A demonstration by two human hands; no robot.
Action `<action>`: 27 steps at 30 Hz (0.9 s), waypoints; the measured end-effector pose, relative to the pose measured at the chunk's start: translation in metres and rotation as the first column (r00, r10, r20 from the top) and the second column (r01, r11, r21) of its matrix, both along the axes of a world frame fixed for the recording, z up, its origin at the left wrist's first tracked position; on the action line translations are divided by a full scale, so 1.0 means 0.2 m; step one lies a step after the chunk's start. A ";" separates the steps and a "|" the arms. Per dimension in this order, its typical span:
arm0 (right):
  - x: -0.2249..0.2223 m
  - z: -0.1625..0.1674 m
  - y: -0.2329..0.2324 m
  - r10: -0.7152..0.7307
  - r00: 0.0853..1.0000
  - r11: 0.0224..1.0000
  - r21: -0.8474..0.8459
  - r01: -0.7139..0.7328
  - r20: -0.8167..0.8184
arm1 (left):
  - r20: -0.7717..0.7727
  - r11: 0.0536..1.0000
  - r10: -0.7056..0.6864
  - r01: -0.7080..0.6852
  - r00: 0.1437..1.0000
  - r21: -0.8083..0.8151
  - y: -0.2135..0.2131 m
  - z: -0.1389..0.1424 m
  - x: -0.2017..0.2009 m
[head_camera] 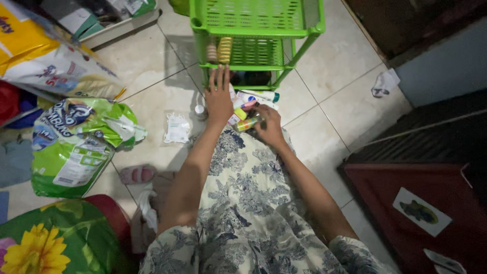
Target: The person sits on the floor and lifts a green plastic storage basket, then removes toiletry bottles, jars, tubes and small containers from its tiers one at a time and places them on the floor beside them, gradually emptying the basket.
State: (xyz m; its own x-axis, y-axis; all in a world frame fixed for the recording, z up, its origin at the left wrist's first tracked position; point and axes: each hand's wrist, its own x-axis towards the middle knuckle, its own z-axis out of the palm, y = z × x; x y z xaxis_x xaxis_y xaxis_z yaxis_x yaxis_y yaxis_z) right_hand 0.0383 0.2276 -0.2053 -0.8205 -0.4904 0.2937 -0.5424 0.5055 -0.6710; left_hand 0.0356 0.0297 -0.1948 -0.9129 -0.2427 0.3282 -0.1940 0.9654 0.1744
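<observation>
— What do you have on the head view?

— I see my left hand [218, 99] stretched forward, fingers spread flat and holding nothing, lying over a cluster of small bottles and tubes [249, 104] on the tiled floor [324, 127]. Its fingertips reach the foot of the green plastic rack [256, 30].

— And the other one?

— My right hand [269, 127] sits just beside it, nearer my lap, its grip curled around a small yellow-green bottle [247, 123] that lies on its side. The bottle rests at the near edge of the cluster, touching the patterned fabric [243, 203] over my knees.

— Anything on the rack?

— The middle shelf carries a pale yellow item [224, 49] and a smaller pinkish one next to it; I cannot tell what they are.

— Around you?

— A small clear packet [177, 128] lies on the floor just left of my left arm. Further left lies a green and white plastic bag [76, 144], and a crumpled white cloth [384, 82] lies well apart on the right.
</observation>
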 end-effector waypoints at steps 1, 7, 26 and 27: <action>-0.01 0.01 -0.02 -0.012 1.000 0.997 -0.082 0.013 0.012 | 0.007 1.000 0.003 -0.002 1.000 -0.004 -0.01 0.00 0.00; -0.26 0.17 -0.30 -0.066 0.992 0.969 -0.243 0.038 -0.109 | -0.122 1.000 0.003 -0.003 0.993 -0.003 -0.04 0.06 -0.01; -0.91 0.38 -1.11 -0.066 0.984 0.933 0.361 0.002 0.165 | -0.348 0.652 0.195 0.145 0.917 0.745 -0.45 0.23 -0.28; -0.93 0.37 -1.10 -0.069 0.977 0.937 0.350 -0.006 0.203 | -0.334 0.627 0.219 0.130 0.917 0.768 -0.46 0.23 -0.29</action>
State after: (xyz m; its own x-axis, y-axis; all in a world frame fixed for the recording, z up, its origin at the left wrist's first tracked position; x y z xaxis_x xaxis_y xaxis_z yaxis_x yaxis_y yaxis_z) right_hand -0.1478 0.0078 -0.1311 -0.8612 -0.5035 -0.0689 -0.3895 0.7410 -0.5470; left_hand -0.0227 -0.0620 -0.1486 -0.7443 -0.5976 0.2980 0.0139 0.4323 0.9016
